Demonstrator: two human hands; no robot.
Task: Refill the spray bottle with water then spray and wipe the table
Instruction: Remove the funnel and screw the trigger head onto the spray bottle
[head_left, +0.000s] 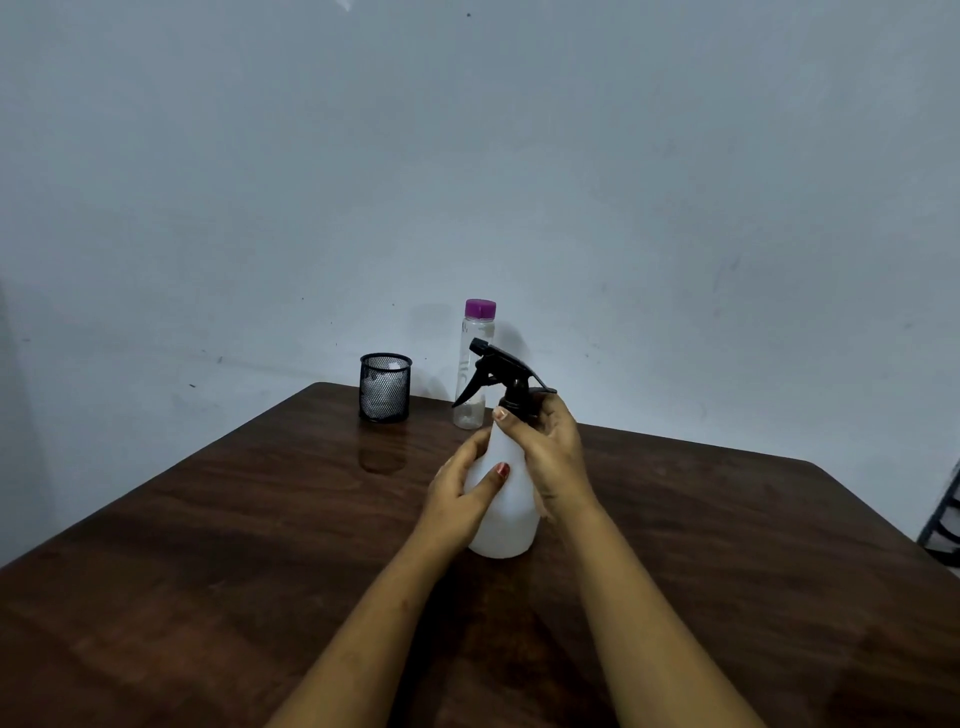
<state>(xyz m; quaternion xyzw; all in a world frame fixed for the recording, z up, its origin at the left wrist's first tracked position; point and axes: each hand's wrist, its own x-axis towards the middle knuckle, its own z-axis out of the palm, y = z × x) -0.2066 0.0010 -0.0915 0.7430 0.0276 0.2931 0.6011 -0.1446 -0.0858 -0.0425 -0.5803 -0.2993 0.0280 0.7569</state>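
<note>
I see the dark wood bench (208, 545) with the spray bottle (511, 514) upright near its middle, held from both sides.
Black trigger head (501, 371) is on, nozzle pointing left. Clear bottle (470, 364) with purple cap and black mesh cup (385, 387) stand by the far edge, cup to the left. Left hand (462, 493) wraps the white body; right hand (550, 447) curls round the neck collar.

Water bottle (476, 332), mesh cup (385, 389) at back
</note>
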